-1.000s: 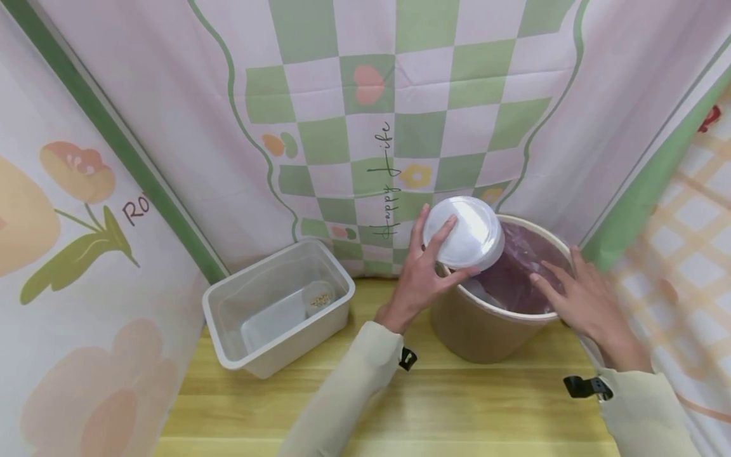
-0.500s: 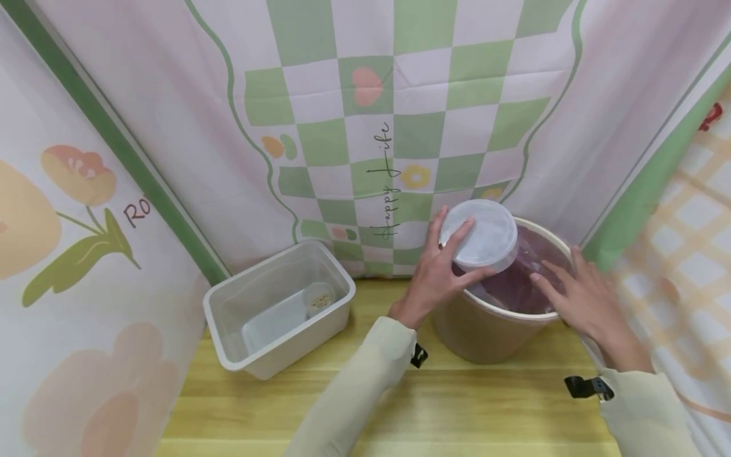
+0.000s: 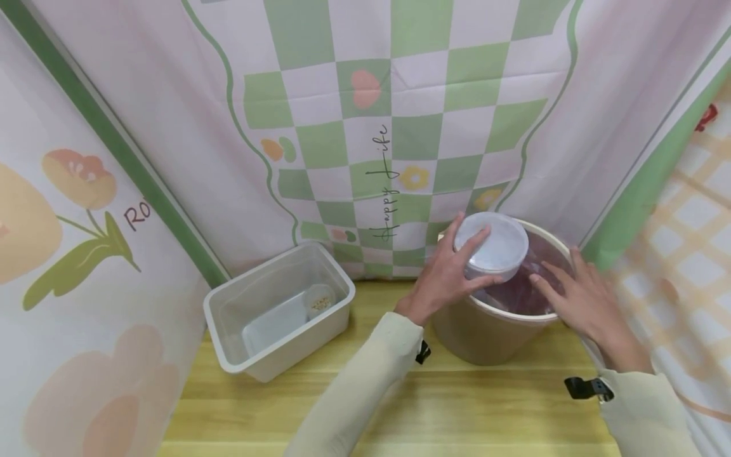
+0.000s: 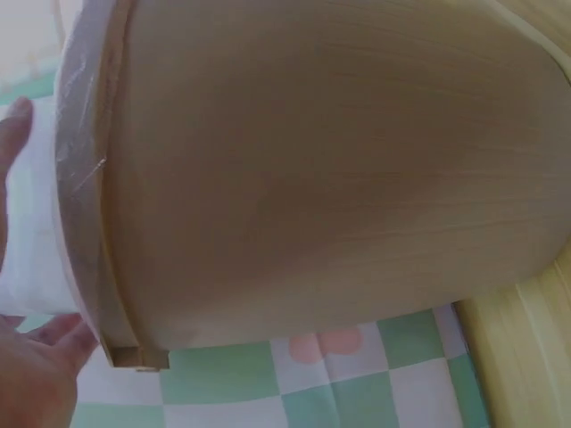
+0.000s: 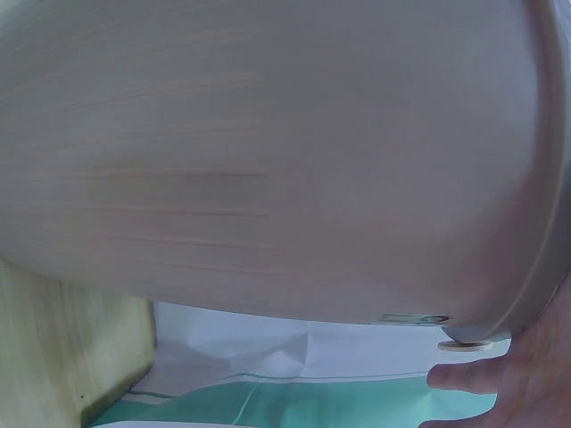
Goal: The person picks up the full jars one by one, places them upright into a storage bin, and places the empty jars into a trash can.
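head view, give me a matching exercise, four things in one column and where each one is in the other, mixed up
Things:
1. round lidded container
2. tan bucket
3. clear plastic bin
4. right hand

Places:
A. on the wooden table, at the left
B. resting on the bucket's rim, on its right side
C. held in the left hand, above the bucket's opening
D. standing on the table, lined with a purplish bag

Pairs: 1-C, 2-D, 3-A, 4-B

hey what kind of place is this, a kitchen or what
Probably a staged tabletop booth, not a kitchen: a wooden table is screened on three sides by printed cloth, with only a lined bin and a clear tub on it.
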A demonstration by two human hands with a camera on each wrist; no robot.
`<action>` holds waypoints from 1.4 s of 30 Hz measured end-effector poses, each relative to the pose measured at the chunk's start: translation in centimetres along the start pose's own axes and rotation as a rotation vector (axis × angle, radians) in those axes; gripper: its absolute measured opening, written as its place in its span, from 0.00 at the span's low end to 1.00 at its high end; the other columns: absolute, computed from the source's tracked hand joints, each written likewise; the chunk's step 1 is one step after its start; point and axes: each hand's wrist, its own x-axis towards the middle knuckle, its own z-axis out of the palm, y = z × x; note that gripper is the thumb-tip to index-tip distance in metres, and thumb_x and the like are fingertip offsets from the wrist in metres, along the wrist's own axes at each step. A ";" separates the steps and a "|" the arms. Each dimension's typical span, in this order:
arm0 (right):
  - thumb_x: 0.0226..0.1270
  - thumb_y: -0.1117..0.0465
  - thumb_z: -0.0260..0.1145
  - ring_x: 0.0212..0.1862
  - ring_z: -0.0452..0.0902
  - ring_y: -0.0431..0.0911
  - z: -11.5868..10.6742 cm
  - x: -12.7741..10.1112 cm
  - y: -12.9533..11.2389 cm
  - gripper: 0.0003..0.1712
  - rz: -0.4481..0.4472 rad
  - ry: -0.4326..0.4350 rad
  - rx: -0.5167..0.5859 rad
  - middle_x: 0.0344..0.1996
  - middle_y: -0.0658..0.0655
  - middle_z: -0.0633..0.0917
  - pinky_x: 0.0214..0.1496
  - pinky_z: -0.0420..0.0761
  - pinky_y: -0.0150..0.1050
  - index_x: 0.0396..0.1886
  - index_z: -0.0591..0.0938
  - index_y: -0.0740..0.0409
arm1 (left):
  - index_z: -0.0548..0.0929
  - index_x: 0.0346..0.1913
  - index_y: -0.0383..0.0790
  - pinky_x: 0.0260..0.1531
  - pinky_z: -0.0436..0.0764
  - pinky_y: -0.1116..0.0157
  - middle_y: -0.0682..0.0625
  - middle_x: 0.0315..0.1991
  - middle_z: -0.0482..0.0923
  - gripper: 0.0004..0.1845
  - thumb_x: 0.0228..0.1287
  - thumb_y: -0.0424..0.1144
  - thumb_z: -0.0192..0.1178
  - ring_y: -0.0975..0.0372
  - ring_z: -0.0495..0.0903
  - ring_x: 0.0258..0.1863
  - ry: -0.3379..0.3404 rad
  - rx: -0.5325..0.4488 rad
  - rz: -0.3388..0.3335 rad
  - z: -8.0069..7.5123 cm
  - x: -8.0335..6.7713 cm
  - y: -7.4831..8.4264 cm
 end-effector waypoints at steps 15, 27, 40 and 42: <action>0.89 0.38 0.47 0.75 0.45 0.93 0.0 -0.1 0.3 0.41 -0.014 -0.010 0.002 0.87 0.74 0.33 0.69 0.46 0.92 0.80 0.70 0.66 | 0.53 0.89 0.69 0.64 0.87 0.56 0.51 0.92 0.29 0.52 0.69 0.69 0.68 0.50 0.57 0.87 -0.277 0.174 -0.033 0.3 2.3 1.4; 0.89 0.38 0.47 0.74 0.48 0.93 0.3 0.1 0.3 0.41 -0.021 0.013 -0.011 0.87 0.76 0.35 0.69 0.48 0.92 0.79 0.71 0.68 | 0.50 0.90 0.63 0.67 0.86 0.54 0.42 0.91 0.41 0.36 0.88 0.53 0.50 0.50 0.68 0.82 -0.138 0.019 0.003 0.1 2.3 0.7; 0.88 0.37 0.48 0.74 0.47 0.94 -0.1 -0.1 0.0 0.42 -0.020 -0.011 -0.010 0.86 0.77 0.35 0.70 0.47 0.91 0.79 0.71 0.69 | 0.68 0.84 0.52 0.89 0.51 0.54 0.46 0.84 0.65 0.31 0.85 0.53 0.57 0.55 0.63 0.85 -0.080 0.148 0.081 -0.4 1.4 -0.3; 0.89 0.38 0.47 0.73 0.46 0.95 -0.2 0.0 0.1 0.42 -0.022 -0.018 -0.008 0.86 0.77 0.33 0.70 0.46 0.92 0.79 0.70 0.69 | 0.68 0.84 0.53 0.89 0.50 0.49 0.46 0.84 0.64 0.31 0.85 0.53 0.57 0.54 0.62 0.85 -0.084 0.129 0.076 -0.7 1.1 -0.7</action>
